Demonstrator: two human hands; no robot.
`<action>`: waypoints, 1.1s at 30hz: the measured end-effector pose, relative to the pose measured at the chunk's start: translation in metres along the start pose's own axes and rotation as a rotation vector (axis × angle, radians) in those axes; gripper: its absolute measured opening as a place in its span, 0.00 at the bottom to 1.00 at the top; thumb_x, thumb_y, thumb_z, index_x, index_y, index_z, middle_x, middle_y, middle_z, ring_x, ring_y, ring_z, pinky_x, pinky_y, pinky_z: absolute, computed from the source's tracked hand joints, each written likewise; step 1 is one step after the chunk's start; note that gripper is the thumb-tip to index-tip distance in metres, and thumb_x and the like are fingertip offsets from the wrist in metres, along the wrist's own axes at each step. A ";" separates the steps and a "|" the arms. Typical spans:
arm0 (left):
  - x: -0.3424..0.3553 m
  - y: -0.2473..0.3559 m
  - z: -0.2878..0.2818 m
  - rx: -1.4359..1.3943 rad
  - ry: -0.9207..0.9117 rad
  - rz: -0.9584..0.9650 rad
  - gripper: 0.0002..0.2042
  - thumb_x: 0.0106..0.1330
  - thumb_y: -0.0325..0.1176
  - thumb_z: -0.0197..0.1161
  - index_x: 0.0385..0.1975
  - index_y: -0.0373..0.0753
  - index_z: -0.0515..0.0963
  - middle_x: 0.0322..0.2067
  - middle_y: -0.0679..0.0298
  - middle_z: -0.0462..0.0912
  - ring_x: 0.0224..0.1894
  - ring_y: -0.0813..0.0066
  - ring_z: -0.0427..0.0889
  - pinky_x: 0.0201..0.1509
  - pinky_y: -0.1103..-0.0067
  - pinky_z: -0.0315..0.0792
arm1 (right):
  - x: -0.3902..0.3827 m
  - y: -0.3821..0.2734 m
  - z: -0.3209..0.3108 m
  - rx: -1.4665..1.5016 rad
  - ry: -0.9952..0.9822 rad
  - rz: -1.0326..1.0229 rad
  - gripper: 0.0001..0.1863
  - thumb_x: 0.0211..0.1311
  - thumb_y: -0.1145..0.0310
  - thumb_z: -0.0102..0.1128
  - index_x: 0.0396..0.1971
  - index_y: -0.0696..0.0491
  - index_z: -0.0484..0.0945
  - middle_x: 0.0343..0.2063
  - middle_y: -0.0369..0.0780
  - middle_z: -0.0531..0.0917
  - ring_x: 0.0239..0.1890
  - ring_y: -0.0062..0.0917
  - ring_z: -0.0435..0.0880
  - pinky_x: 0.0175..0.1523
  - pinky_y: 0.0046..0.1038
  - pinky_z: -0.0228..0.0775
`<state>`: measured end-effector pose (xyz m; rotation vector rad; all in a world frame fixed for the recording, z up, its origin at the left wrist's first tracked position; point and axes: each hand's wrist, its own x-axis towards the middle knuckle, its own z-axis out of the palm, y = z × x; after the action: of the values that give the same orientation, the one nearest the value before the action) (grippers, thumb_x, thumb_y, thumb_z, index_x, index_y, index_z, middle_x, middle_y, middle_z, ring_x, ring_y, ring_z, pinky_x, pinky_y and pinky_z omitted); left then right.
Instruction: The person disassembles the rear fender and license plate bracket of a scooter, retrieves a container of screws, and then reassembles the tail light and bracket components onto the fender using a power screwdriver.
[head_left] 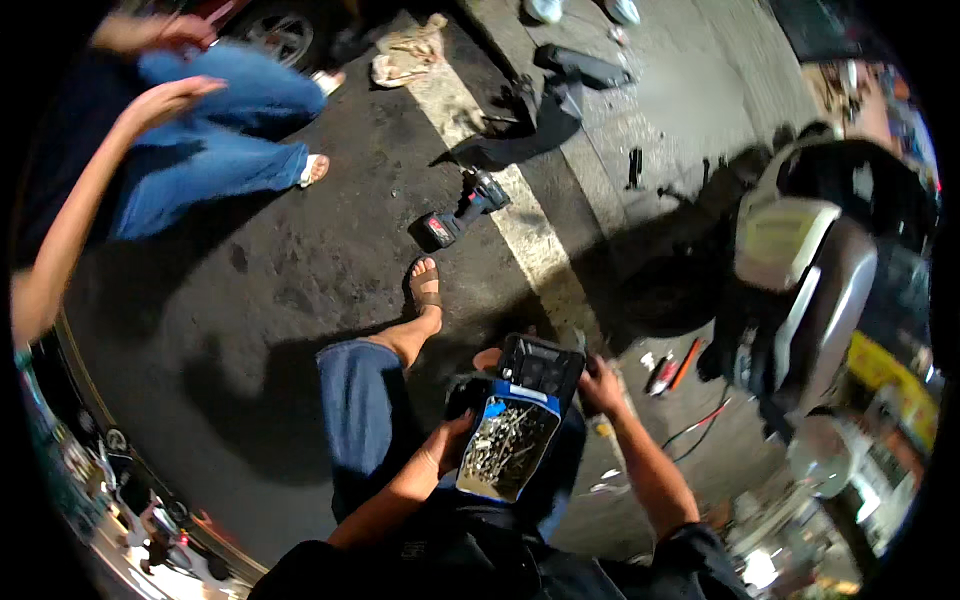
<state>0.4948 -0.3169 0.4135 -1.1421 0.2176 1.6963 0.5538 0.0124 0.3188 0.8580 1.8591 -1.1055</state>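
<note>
A blue-rimmed box [509, 497] full of loose metal screws [505, 442] rests over my lap. My left hand [452, 440] grips the left side of this box, its fingertips mostly lost in dark shadow. Just beyond the box is a black rectangular plastic part [542, 362] with a recessed face. My right hand [600, 388] is closed on that part's right edge. A small blue piece [494, 409] lies on the screws at the box's far left corner.
A cordless drill [466, 212] lies on the asphalt ahead, near black panels [540, 135]. To the right stands a partly stripped scooter [800, 250]; a red-orange tool [686, 366] lies beside it. Another person in jeans [215, 150] sits at the far left. A crumpled cloth [408, 52] lies farther off.
</note>
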 end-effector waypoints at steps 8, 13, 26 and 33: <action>0.220 0.128 -0.058 0.332 0.092 0.097 0.26 0.62 0.52 0.57 0.52 0.37 0.72 0.48 0.58 0.78 0.48 0.63 0.77 0.54 0.67 0.70 | 0.247 0.089 0.061 -0.443 0.500 -0.380 0.36 0.50 0.61 0.63 0.62 0.46 0.61 0.42 0.49 0.72 0.46 0.46 0.72 0.48 0.42 0.68; 0.349 0.187 -0.098 0.450 0.005 0.207 0.28 0.62 0.55 0.56 0.51 0.37 0.73 0.46 0.58 0.79 0.46 0.62 0.78 0.51 0.67 0.73 | 0.369 0.148 0.084 -0.522 0.611 -0.440 0.36 0.48 0.67 0.63 0.61 0.47 0.63 0.38 0.47 0.71 0.42 0.44 0.72 0.47 0.39 0.66; 0.466 0.167 -0.103 0.504 -0.295 0.264 0.23 0.68 0.48 0.50 0.52 0.36 0.72 0.48 0.56 0.78 0.48 0.62 0.78 0.54 0.67 0.72 | 0.414 0.137 0.041 0.446 0.256 -0.467 0.19 0.67 0.54 0.50 0.40 0.58 0.75 0.26 0.36 0.78 0.32 0.24 0.78 0.39 0.28 0.69; 0.472 0.162 -0.106 0.552 -0.290 0.362 0.25 0.66 0.52 0.51 0.51 0.36 0.72 0.48 0.56 0.78 0.48 0.62 0.78 0.56 0.67 0.70 | 0.314 0.076 0.041 -0.074 0.356 -0.507 0.35 0.60 0.42 0.52 0.55 0.57 0.64 0.25 0.49 0.80 0.30 0.39 0.81 0.36 0.36 0.72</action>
<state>0.4167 -0.1517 -0.0633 -0.4586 0.6933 1.9244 0.4858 0.0524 0.0029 0.5770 2.4907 -1.2278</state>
